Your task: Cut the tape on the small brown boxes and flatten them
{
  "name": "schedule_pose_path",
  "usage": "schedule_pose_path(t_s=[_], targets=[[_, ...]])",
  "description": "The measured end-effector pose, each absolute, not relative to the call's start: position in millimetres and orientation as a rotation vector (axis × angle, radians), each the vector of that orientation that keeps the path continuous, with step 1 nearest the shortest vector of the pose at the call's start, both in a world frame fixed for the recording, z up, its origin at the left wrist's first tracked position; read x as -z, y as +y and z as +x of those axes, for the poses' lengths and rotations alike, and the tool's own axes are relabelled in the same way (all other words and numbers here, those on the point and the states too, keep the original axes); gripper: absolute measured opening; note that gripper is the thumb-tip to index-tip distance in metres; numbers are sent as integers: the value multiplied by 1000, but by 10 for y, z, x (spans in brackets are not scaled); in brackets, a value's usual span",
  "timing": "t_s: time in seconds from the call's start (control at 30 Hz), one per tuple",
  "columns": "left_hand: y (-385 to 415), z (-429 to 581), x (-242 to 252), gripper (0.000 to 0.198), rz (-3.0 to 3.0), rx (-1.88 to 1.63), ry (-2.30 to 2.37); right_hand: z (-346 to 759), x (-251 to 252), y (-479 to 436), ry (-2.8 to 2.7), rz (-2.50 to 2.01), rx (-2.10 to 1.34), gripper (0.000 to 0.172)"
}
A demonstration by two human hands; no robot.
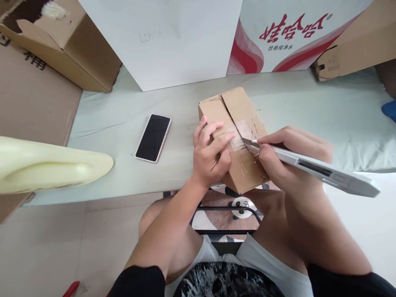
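A small brown cardboard box (232, 144) sits at the near edge of the covered surface, its top flaps meeting along a dark seam. Clear tape (246, 129) crosses part of the top. My left hand (212, 154) grips the box by its left side, fingertips and thumb pressing on the top. In my right hand (292, 154) is a silver utility knife (328, 171), held like a pen. Its blade tip touches the box top at the seam, beside the tape. My right fingers partly hide the knife's front end and the box's right side.
A phone (153, 137) lies left of the box, screen dark. A pale yellow curved object (55, 165) juts in from the left. Large white boxes (185, 49) stand behind, with open cardboard boxes (89, 53) at left and a cardboard carton (359, 45) at right. Something blue (390, 110) shows far right.
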State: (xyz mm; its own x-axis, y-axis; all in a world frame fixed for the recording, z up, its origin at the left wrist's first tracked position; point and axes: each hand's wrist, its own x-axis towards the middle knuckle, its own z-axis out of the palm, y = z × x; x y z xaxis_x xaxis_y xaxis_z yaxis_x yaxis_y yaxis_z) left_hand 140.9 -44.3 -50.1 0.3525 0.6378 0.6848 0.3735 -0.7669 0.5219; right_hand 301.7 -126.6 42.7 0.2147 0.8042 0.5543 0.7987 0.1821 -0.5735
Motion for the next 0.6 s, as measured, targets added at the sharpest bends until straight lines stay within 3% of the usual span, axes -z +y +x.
schedule_pose_path(t_s=[0.6], targets=[[-449,1420,476,40,2327,-1416,881,3000,-442,-1328,-1537,-1563,-15,14]])
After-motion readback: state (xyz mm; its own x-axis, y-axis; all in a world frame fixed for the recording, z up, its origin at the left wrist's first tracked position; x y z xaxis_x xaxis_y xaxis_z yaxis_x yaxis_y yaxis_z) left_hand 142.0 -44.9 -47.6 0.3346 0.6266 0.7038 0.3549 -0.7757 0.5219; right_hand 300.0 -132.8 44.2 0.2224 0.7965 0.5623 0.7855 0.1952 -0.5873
